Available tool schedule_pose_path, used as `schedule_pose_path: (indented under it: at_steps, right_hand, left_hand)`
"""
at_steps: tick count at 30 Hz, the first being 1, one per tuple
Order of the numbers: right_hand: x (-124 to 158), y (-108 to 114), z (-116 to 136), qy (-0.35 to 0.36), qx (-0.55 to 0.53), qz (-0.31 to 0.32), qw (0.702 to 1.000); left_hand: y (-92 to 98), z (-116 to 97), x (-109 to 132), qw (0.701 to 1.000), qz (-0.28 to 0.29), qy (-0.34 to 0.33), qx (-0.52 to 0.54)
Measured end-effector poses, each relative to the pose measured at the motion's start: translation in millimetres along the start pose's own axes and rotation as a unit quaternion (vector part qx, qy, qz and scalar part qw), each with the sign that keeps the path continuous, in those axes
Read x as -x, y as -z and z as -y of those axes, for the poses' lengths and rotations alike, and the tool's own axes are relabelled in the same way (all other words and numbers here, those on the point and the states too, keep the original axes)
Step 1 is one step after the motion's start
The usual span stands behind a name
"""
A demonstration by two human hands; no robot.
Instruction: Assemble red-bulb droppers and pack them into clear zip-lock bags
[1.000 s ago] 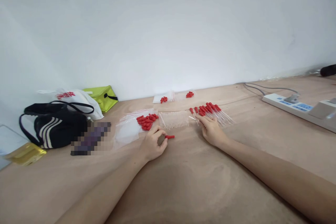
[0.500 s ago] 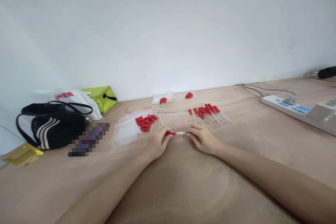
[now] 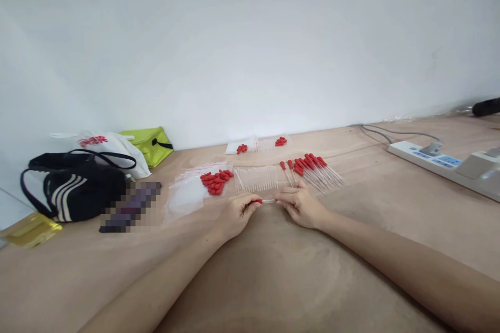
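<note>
My left hand (image 3: pixel 235 214) pinches a small red rubber bulb (image 3: pixel 258 201) near the middle of the wooden table (image 3: pixel 273 281). My right hand (image 3: pixel 300 206) pinches a thin clear glass tube (image 3: pixel 269 201), whose end meets the bulb between the two hands. Just beyond my hands lie a pile of loose red bulbs (image 3: pixel 216 181) on clear plastic bags, a row of bare clear tubes (image 3: pixel 255 178), and a fan of finished droppers with red bulbs (image 3: pixel 312 169).
Two small bags with red bulbs (image 3: pixel 260 143) lie by the wall. At the left are a black striped bag (image 3: pixel 74 187), a white plastic bag (image 3: pixel 109 146), a green pouch (image 3: pixel 150 144) and a yellow packet (image 3: pixel 29 230). A white power strip (image 3: pixel 441 158) with cables lies at the right.
My right hand left the finished droppers and came back toward the middle with a clear tube. Both hands closed in until tube and red bulb met.
</note>
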State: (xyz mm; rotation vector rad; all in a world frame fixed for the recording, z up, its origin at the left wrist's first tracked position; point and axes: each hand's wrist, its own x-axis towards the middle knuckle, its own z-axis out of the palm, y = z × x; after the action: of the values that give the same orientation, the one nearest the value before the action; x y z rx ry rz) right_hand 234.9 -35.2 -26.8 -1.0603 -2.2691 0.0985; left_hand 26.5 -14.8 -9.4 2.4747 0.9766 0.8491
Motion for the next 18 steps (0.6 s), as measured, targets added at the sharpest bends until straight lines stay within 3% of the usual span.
schedule_pose_path:
  at_steps: [12,18]
  right_hand:
    - [-1.9,-2.7,0.4,-0.005,0.037,0.019,0.999]
    - [-3.3,-4.5,5.8,0.014,0.028,0.019,0.999]
  left_hand:
    - [-4.0,-0.2,-4.1,0.999,-0.004,-0.031,-0.033]
    - [-2.4,-0.2,-3.0,0.993,0.01,-0.084,-0.085]
